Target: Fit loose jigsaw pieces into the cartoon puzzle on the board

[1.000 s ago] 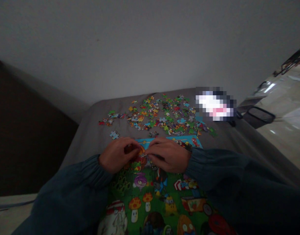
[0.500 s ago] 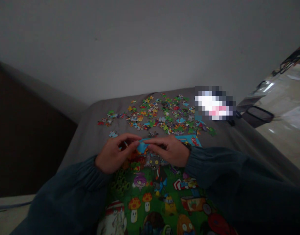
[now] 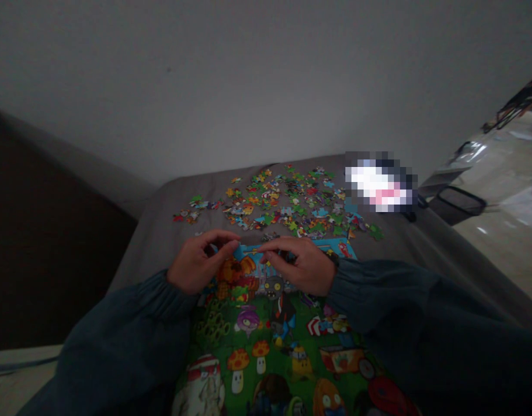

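Note:
A colourful cartoon jigsaw puzzle (image 3: 266,335), largely joined, lies in front of me with its blue top edge away from me. My left hand (image 3: 203,260) pinches a light-blue puzzle piece (image 3: 238,252) between thumb and fingers, at the upper left part of the puzzle. My right hand (image 3: 304,264) is close by over the top edge, index finger stretched along it and thumb drawn in near the fingertip. Whether a piece sits in that pinch is too dark to make out. Both hands cover parts of the top rows.
Loose puzzle pieces (image 3: 287,199) are scattered on the grey cloth (image 3: 157,231) beyond the hands. A pixelated bright object (image 3: 381,185) lies at the right back, with a black-rimmed thing (image 3: 461,200) beside it. A wall (image 3: 248,86) rises behind.
My hands have moved apart a little. The blue piece, between both hands before, has shifted left with my left hand, exposing more of the puzzle's top. My right hand has barely moved.

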`<act>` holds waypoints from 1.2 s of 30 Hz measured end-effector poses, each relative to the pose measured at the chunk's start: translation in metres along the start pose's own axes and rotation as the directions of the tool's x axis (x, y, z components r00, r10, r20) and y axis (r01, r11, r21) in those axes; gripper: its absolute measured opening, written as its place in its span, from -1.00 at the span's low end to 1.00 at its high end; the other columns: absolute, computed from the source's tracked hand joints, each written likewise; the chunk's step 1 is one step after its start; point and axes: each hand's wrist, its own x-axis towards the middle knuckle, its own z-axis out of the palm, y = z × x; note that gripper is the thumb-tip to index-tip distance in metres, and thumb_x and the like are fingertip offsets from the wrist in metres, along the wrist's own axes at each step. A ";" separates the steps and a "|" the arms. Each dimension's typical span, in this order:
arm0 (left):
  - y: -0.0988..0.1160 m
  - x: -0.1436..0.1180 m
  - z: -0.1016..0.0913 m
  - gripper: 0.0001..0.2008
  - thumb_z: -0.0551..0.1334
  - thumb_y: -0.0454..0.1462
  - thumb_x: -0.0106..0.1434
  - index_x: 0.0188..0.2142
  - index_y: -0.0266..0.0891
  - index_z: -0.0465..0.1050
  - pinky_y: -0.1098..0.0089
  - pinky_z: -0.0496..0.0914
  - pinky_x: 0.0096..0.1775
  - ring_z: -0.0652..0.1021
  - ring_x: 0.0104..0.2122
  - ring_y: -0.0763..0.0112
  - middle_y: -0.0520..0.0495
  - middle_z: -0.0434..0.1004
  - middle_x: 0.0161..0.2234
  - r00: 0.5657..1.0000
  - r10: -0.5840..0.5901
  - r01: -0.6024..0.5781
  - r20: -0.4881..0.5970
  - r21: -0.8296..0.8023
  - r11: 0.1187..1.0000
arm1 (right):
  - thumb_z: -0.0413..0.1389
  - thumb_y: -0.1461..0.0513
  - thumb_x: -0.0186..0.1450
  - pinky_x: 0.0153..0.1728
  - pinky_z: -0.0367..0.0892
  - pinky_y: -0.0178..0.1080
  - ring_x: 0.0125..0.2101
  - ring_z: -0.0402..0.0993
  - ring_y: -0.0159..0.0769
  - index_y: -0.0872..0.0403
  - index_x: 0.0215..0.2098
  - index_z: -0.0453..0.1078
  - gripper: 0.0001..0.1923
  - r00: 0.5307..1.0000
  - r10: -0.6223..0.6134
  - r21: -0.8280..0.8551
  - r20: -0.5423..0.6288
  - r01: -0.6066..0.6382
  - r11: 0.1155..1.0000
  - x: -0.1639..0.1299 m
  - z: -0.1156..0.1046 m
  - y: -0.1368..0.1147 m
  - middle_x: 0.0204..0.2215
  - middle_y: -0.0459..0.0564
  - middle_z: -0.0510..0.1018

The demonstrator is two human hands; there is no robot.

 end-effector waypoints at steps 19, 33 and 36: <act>0.026 -0.017 0.021 -0.53 0.39 -0.07 0.12 -0.07 -0.20 0.33 0.51 0.48 -0.47 0.56 -0.48 0.51 -0.02 0.57 -0.24 0.968 -0.093 0.218 0.231 -0.601 0.769 | 0.10 0.27 0.36 -0.31 0.42 -0.28 -0.34 0.50 -0.36 0.07 -0.14 0.51 -0.83 0.893 -0.437 -0.156 -0.106 0.419 0.895 0.001 0.002 0.006 -0.35 0.00 0.59; 0.005 -0.006 0.019 -0.75 0.38 -0.20 0.10 -0.25 -0.23 0.45 0.41 0.50 -0.18 0.59 -0.29 0.42 -0.01 0.59 -0.30 0.995 -0.027 0.071 0.097 -0.474 0.878 | 0.04 0.33 0.38 -0.25 0.42 -0.29 -0.28 0.49 -0.35 0.11 -0.22 0.47 -0.84 0.938 -0.347 -0.386 -0.029 0.309 0.869 0.000 0.002 0.016 -0.28 0.01 0.57; 0.004 -0.006 0.016 -0.79 0.34 -0.19 0.14 -0.25 -0.23 0.47 0.41 0.51 -0.23 0.58 -0.33 0.41 -0.03 0.59 -0.31 0.997 -0.012 0.041 0.076 -0.383 0.923 | 0.02 0.35 0.37 -0.24 0.44 -0.28 -0.27 0.50 -0.35 0.11 -0.21 0.48 -0.82 0.939 -0.343 -0.386 -0.006 0.315 0.867 0.001 0.003 0.019 -0.25 0.02 0.57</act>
